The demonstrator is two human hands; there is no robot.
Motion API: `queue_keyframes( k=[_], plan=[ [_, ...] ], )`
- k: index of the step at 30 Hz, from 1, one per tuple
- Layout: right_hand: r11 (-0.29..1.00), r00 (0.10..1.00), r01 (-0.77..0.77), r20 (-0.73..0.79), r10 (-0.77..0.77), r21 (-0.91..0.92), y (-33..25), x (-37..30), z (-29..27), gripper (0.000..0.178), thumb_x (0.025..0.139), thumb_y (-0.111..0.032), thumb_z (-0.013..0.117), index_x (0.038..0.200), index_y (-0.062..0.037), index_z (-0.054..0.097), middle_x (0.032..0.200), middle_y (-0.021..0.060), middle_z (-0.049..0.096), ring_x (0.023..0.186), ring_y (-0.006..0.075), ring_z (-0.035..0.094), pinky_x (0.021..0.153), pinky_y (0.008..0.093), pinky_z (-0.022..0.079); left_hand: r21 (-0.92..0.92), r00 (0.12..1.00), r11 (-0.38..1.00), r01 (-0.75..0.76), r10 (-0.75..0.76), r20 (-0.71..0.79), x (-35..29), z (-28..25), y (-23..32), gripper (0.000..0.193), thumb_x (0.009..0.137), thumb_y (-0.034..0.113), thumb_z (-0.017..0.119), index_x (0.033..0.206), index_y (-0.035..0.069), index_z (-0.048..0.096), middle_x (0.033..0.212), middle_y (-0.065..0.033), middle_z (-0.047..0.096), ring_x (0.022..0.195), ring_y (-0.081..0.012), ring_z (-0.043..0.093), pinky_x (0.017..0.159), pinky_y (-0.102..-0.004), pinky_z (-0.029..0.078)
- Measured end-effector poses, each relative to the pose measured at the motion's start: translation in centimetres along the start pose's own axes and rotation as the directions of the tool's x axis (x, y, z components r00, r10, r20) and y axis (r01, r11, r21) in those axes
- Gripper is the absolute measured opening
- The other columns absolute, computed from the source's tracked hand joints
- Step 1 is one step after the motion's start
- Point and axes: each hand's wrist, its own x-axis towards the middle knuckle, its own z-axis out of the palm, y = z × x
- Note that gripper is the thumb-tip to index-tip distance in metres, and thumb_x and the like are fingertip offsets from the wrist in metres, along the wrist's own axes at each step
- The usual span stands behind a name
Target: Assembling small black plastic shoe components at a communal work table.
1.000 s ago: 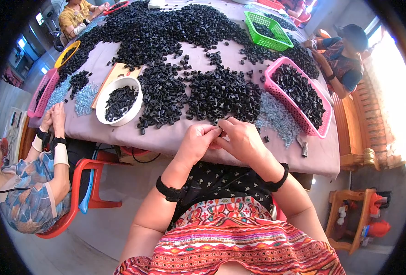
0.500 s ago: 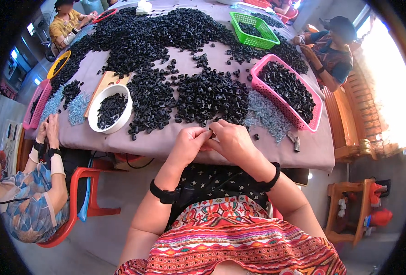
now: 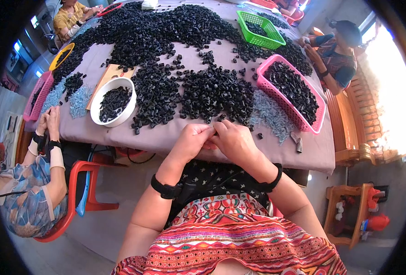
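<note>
My left hand [image 3: 192, 141] and my right hand [image 3: 235, 141] meet at the table's near edge, fingertips pinched together. Whatever they hold is too small and too covered by the fingers to make out. Just beyond them lies a heap of small black plastic pieces [image 3: 216, 94], short and tube-like. Right of that heap is a pile of small clear bluish pieces [image 3: 272, 114]. A pink basket [image 3: 323, 114] full of black pieces stands farther right. To the left, a white round bowl [image 3: 130, 110] holds slender black pieces.
A dark tool-like piece [image 3: 298, 144] lies near the right table edge. Beyond are a wooden board [image 3: 103, 85], a green basket [image 3: 269, 44] and a large black heap [image 3: 161, 32]. Co-workers sit at left [image 3: 33, 192], far left [image 3: 68, 20] and right [image 3: 340, 57].
My view has shifted slightly, moving the table things a little to the right. A small dark piece that showed between my fingertips is now hidden; both hands stay pinched together.
</note>
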Motion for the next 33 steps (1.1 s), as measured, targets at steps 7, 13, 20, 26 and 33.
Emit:
queue_keyframes(
  k=[7,13,20,26,33],
  plan=[
    [0.933,0.915,-0.329,-0.195,0.353,0.144,5.7,0.5,-5.9,0.030,0.084,-0.028,0.076,0.102,-0.0053,0.071,0.084,0.0148,0.068,0.072,0.0290,0.068,0.065,0.0401,0.054,-0.099,0.992,0.995,0.029,-0.041,-0.118,-0.1,-0.8,0.0,0.033,0.103,0.030,0.057,0.104,0.000,0.069,0.090,-0.0077,0.071,0.076,-0.0139,0.069,0.072,-0.0262,0.058],
    [0.827,0.782,-0.557,-0.386,0.489,-0.082,13.4,-1.8,-12.9,0.045,0.082,-0.012,0.075,0.125,-0.0098,0.063,0.092,0.0153,0.065,0.081,0.0275,0.067,0.073,0.0398,0.053,0.096,0.994,0.993,-0.065,0.073,-0.086,0.0,0.4,-0.4,0.029,0.101,0.023,0.060,0.118,0.000,0.066,0.095,-0.0048,0.069,0.075,-0.0106,0.064,0.072,-0.0239,0.055],
    [0.935,0.929,-0.356,-0.101,0.355,0.010,9.7,-4.5,-7.3,0.016,0.085,-0.014,0.068,0.100,-0.0070,0.066,0.097,0.0148,0.064,0.091,0.0365,0.065,0.080,0.0463,0.052,0.838,0.926,0.509,-0.196,0.377,-0.012,-0.6,3.5,0.9,0.041,0.094,0.016,0.064,0.135,0.014,0.059,0.091,-0.0097,0.058,0.068,-0.0206,0.062,0.064,-0.0333,0.050],
    [0.914,0.916,-0.402,0.017,0.401,0.054,9.4,-4.7,-3.6,0.011,0.085,-0.012,0.065,0.091,-0.0025,0.065,0.091,0.0168,0.062,0.089,0.0398,0.062,0.079,0.0478,0.050,0.952,0.946,0.271,-0.139,0.321,0.047,0.4,5.0,1.8,0.040,0.093,0.026,0.066,0.132,0.017,0.059,0.098,-0.0127,0.059,0.079,-0.0354,0.065,0.070,-0.0465,0.051],
    [0.910,0.913,-0.404,-0.011,0.407,0.095,8.7,-3.9,-2.5,0.008,0.082,-0.007,0.061,0.088,-0.0028,0.064,0.089,0.0173,0.062,0.087,0.0407,0.062,0.079,0.0488,0.050,0.951,0.935,0.275,-0.144,0.354,0.039,1.3,4.5,1.0,0.033,0.091,0.025,0.068,0.121,0.012,0.065,0.098,-0.0115,0.060,0.083,-0.0337,0.065,0.071,-0.0438,0.052]
  ],
)
